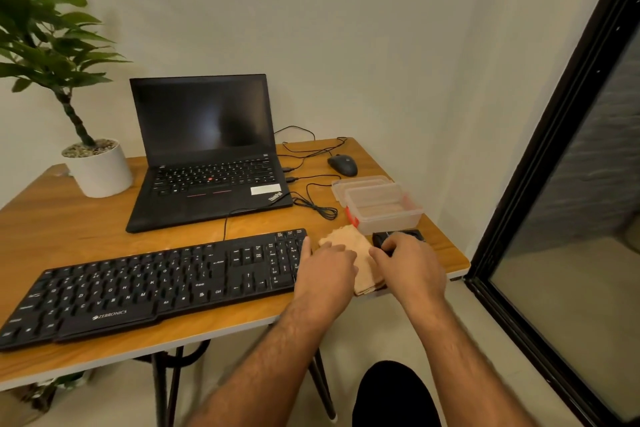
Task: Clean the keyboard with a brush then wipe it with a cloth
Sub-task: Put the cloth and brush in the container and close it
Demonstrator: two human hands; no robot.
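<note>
Reaching for the tools at the right front corner of the table point(86, 218), brushing not yet begun by the look of it.

Judged as the very start: keyboard point(152, 284) lying untouched along the front edge, folded tan cloth point(360, 250) just beside its right end, and a small black object point(398, 237), probably the brush, beyond the cloth near the right edge, in front of the clear plastic box point(381, 206). Right hand point(408, 263) curled over that black object, fingers bent on it, though whether truly gripped or only touched cannot be told. Left hand point(327, 267) loosely open, fingers resting on the cloth's near-left part, holding nothing. Next move likely calls for lifting the brush clear, carrying it left over the keys and sweeping between the rows, leaving the cloth for afterwards.
</note>
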